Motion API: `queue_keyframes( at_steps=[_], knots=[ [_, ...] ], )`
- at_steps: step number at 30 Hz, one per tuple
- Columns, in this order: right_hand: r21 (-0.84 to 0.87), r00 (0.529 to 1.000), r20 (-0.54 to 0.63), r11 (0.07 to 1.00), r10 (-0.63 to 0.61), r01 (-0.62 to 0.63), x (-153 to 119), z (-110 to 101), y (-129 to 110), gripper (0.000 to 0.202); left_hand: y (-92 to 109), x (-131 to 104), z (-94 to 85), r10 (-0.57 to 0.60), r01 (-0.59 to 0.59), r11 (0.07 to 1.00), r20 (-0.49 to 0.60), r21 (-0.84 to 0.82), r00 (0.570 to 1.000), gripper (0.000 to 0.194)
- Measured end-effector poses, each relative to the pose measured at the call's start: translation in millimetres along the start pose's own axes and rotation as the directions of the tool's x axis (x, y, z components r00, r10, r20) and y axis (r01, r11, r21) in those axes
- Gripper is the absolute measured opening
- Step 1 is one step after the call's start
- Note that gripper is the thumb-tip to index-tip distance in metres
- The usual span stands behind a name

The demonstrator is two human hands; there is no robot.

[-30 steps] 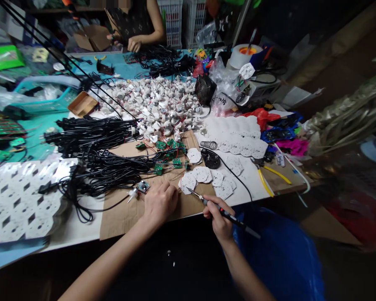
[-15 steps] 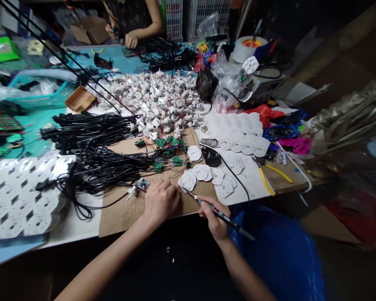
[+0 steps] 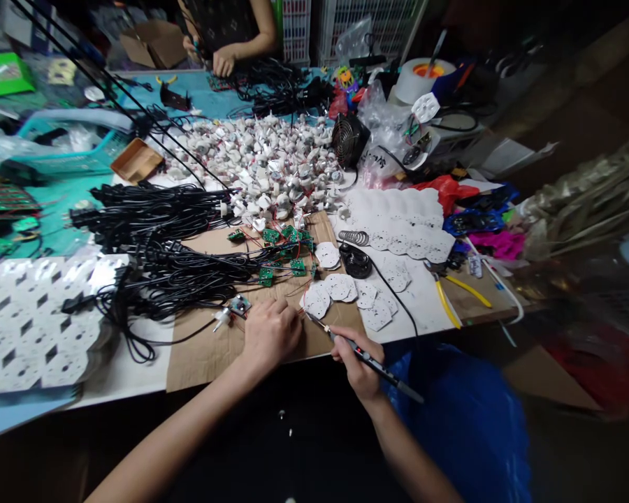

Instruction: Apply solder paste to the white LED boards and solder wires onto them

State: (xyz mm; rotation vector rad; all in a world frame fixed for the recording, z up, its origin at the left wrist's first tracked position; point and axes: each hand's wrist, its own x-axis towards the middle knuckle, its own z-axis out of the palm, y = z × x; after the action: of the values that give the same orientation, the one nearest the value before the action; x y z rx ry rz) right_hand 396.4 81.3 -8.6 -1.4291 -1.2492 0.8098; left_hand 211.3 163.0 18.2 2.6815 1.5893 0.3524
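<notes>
My right hand (image 3: pixel 357 360) is closed around a dark pen-shaped soldering iron (image 3: pixel 374 363), its tip pointing up and left at the edge of a white round circuit board (image 3: pixel 316 299). Close to that tip, the fingers of my left hand (image 3: pixel 272 328) are pinched together; thin reddish wire shows at them, but most of the grip is hidden. Left of this hand lies a small circuit board (image 3: pixel 239 305) beside a white plastic part (image 3: pixel 221 318). Several more white boards (image 3: pixel 340 286) lie just beyond the iron.
Bundled black cables (image 3: pixel 189 272) and small green boards (image 3: pixel 266 276) cover the cardboard (image 3: pixel 199 356). Behind is a heap of white parts (image 3: pixel 262 161) and a small fan (image 3: pixel 349 140). Yellow-handled pliers (image 3: pixel 458 300) lie right, above a blue bag (image 3: pixel 466 412). Another person's hands (image 3: pixel 223 61) are across the table.
The view has shifted slightly. Both hands and the soldering iron stay in nearly the same place by the white board. The other person's hands have moved slightly.
</notes>
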Motion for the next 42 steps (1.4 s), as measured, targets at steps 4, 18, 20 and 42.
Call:
queue_keyframes(
  at_steps=[4,18,20,42],
  knots=[
    [-0.076,0.993,0.025,0.99,-0.118,0.119,-0.6,0.8,0.8,0.02,0.3,0.1,0.5,0.01,-0.01,1.0,-0.016,0.012,1.0,0.026],
    [-0.003,0.999,-0.051,1.0,-0.015,0.015,-4.7,-5.8,5.3,0.02,1.7,0.7,-6.9,0.001,-0.001,1.0,0.052,0.007,0.999,0.025],
    [0.006,0.998,-0.062,1.0,-0.003,0.004,-4.4,-5.2,5.6,0.02,2.1,0.7,-7.2,-0.001,0.001,1.0,0.07,0.009,0.998,0.025],
    [-0.012,1.0,0.004,1.0,-0.018,0.018,-0.4,1.3,2.9,0.022,5.6,0.3,-4.4,0.009,-0.012,0.999,0.06,0.034,0.998,0.024]
  ],
)
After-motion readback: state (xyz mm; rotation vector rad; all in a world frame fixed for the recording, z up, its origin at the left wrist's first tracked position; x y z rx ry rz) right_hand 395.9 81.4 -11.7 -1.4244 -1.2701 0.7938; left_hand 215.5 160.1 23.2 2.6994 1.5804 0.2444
